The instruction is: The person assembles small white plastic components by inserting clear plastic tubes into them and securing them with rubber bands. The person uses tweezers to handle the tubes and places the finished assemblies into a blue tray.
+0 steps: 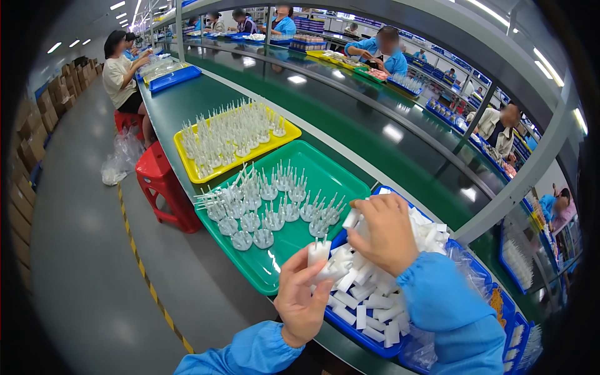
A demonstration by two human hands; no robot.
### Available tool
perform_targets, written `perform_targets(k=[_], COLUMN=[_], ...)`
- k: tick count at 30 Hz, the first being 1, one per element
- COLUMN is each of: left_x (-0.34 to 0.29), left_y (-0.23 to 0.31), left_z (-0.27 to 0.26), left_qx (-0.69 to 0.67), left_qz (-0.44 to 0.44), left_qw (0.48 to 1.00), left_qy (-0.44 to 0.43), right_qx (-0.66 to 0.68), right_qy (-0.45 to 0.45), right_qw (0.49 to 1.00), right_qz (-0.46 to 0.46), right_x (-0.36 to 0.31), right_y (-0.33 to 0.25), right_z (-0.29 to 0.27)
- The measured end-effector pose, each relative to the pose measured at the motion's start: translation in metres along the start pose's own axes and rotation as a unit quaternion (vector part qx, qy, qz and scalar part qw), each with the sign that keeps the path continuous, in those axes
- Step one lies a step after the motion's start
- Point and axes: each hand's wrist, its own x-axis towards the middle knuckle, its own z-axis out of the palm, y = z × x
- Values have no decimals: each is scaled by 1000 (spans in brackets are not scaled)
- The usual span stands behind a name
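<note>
My left hand [301,305] is closed around a small pronged piece [337,270], its base mostly hidden by my fingers. A white foam-like block [318,252] sits over some of its prongs, and thin tips stick out above it. My right hand [389,232] pinches another white block [352,218] between thumb and fingers, up and to the right of the left hand. Beneath both hands, a blue tray [345,317] holds a heap of loose white blocks [376,303]. To the left, a green tray [269,275] bears several pale pronged pieces [263,237] standing upright.
Beyond the green tray lies a yellow tray [206,177] packed with pronged pieces. A red stool [164,184] stands left of the bench. Plastic bags [465,269] and more blue trays sit at right, beneath a slanting grey post [519,169]. Other people work across the belt.
</note>
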Motion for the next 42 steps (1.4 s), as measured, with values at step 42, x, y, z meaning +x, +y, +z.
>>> perform_targets(k=[42], left_x=[-86], left_y=[157], left_z=[32], left_qx=[103], left_qz=[61], left_qw=[898], left_qy=[-423], right_qx=[120], right_qy=[113], right_qw=[985], right_qz=[47], right_x=[-252], right_y=[-118], right_z=[-189])
